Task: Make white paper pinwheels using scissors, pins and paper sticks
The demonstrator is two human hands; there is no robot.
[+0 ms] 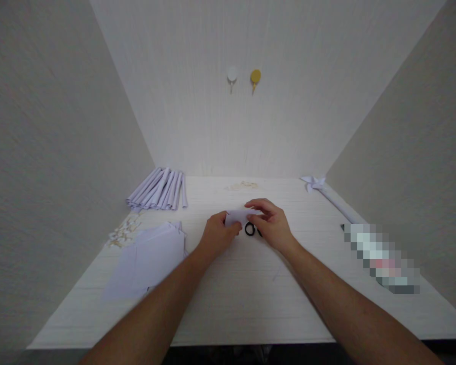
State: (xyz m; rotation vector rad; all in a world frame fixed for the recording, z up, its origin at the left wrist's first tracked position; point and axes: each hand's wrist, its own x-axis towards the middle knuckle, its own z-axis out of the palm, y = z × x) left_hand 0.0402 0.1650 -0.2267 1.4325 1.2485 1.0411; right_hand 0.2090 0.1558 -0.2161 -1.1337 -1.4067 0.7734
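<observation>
Thumb against the near edge and fingers curled round the left end, the left hand is closed on a small, flat piece of white paper. From where I stand, the right hand is half open at the other end, its thumb at the sheet and its bent fingers reaching over the far edge; whether it truly pinches I can't tell.

What matters is how that paper lies: between the two hands, over the middle of the white, wood-grained table, its long side running left to right — straight across from one grip to the other.

Just on the near side of it shows a round black ring, probably a scissor handle, clearly closer to the right hand than to the left — though whether that hand carries it or merely covers part of it is hidden.

Nearer and to the left, well apart from the ring, lies a loose stack of large white paper sheets, beside the left forearm.
</observation>
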